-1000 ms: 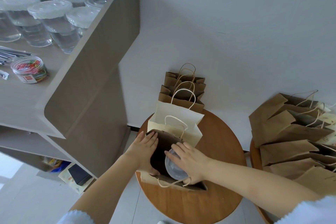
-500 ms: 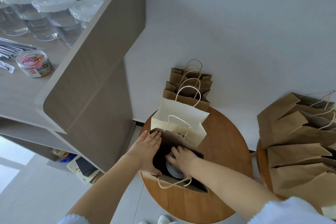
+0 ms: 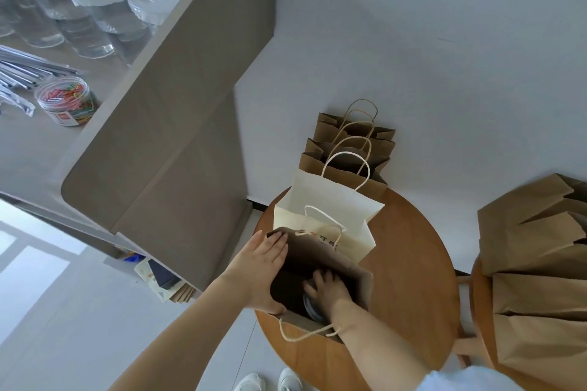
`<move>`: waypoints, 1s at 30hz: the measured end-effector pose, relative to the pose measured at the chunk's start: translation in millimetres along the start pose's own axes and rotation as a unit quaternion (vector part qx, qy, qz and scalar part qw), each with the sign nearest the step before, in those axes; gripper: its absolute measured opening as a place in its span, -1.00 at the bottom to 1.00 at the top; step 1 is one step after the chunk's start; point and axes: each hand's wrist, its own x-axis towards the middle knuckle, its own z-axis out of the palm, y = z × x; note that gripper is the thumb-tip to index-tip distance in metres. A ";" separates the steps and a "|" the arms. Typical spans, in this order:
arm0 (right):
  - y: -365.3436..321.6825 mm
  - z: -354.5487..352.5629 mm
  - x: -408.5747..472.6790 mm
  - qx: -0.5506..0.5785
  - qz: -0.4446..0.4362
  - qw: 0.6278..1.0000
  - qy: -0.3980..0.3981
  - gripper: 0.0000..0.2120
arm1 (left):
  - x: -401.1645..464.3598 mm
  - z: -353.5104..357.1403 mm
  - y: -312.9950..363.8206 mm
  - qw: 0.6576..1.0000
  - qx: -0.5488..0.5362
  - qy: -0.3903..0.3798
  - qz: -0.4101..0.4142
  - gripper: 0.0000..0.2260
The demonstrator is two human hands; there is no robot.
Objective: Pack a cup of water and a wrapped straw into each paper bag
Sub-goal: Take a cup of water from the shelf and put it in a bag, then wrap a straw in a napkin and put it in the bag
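Hands both at the open brown paper bag (image 3: 346, 267) standing on the round wooden side table (image 3: 409, 267). Left hand (image 3: 263, 259) is outside the bag's left wall, fingers straight and flat against the top edge, thumb lower down along the side, bracing the mouth open. Right hand (image 3: 328, 290) is reached down inside the bag, fingers spread over the clear lidded plastic cup (image 3: 313, 311) sitting low in the bag; only a sliver of the cup shows below the hand, so can't tell whether the fingers actually grip it or just lie on top. Near twine handle of the bag hangs over the front edge.

Cream paper bag (image 3: 327, 219) stands just behind it, touching; a row of open brown bags (image 3: 349, 149) behind that, against the white wall. Stack of folded brown paper bags (image 3: 536, 267) on a second table to the right. Grey shelf unit (image 3: 165, 98) on the left carries more water-filled lidded cups (image 3: 92, 6), wrapped straws (image 3: 22, 70) and a small jar of coloured clips (image 3: 65, 101).
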 end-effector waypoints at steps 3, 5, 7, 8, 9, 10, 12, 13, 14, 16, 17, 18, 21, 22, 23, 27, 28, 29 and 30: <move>0.4 4.1 5.2 -0.005 -0.002 1.000 -0.004 -0.37 | 0.4 1.3 -1.3 1.000 -0.005 -0.005 -0.004 -0.08; 1.4 7.6 7.5 -0.009 -0.006 1.000 -0.014 -0.36 | 0.1 0.1 -2.3 1.000 -0.010 -0.008 -0.006 -0.08; 4.5 9.9 8.7 -0.007 -0.009 1.000 -0.018 -0.35 | 0.2 -2.1 -1.9 1.000 -0.009 -0.010 -0.005 -0.09; 6.4 10.9 9.5 -0.002 -0.011 1.000 -0.019 -0.34 | 0.5 -3.1 -1.1 1.000 -0.006 -0.014 -0.003 -0.09; 7.8 11.3 9.9 0.003 -0.011 1.000 -0.019 -0.33 | 0.8 -3.5 -0.2 1.000 -0.004 -0.018 -0.002 -0.10; 8.2 11.4 10.2 0.006 -0.009 1.000 -0.019 -0.32 | 0.8 -3.7 0.2 1.000 -0.004 -0.019 -0.002 -0.11; 7.6 10.9 10.8 0.008 -0.008 1.000 -0.020 -0.30 | 1.1 -3.6 0.0 1.000 -0.004 -0.021 -0.006 -0.11; 6.8 11.2 11.6 0.008 -0.010 1.000 -0.022 -0.29 | 1.4 -4.1 -0.7 1.000 -0.002 -0.022 -0.005 -0.11; 6.3 11.2 12.0 0.007 -0.013 1.000 -0.027 -0.29 | 1.5 -4.9 -1.3 1.000 -0.002 -0.023 -0.003 -0.11; 6.0 9.5 11.0 0.009 -0.018 0.999 -0.042 -0.31 | 1.7 -7.5 -1.9 1.000 -0.002 -0.025 0.001 -0.14; 6.4 7.1 9.7 0.014 -0.019 0.999 -0.042 -0.32 | 2.2 -9.8 -1.9 1.000 -0.002 -0.025 0.004 -0.17; 7.2 4.2 7.9 0.025 -0.017 0.999 -0.035 -0.34 | 3.2 -12.3 -1.8 1.000 -0.002 -0.024 0.006 -0.20; 11.8 -8.2 -1.3 0.072 -0.014 0.997 0.019 -0.38 | 7.4 -20.8 -0.9 1.000 -0.012 -0.008 0.007 -0.26; 14.0 -12.2 -5.5 0.089 -0.015 0.995 0.044 -0.39 | 8.3 -23.8 -0.1 1.000 -0.010 -0.002 0.009 -0.27; 16.2 -16.1 -10.8 0.108 -0.014 0.992 0.071 -0.40 | 8.6 -26.8 0.9 1.000 -0.009 0.004 0.011 -0.27; 28.9 -34.1 -44.7 0.179 -0.007 0.976 0.125 -0.48 | 5.7 -40.0 4.5 0.999 -0.026 0.029 0.003 -0.29; 32.2 -38.6 -54.7 0.192 -0.005 0.973 0.127 -0.49 | 4.3 -43.4 4.8 0.999 -0.033 0.036 -0.001 -0.30; 35.3 -42.8 -64.6 0.203 -0.003 0.971 0.130 -0.49 | 2.4 -46.8 4.8 0.998 -0.037 0.043 -0.003 -0.32; 37.9 -46.4 -74.6 0.210 0.000 0.969 0.132 -0.50 | 0.2 -50.2 4.7 0.998 -0.041 0.050 -0.006 -0.33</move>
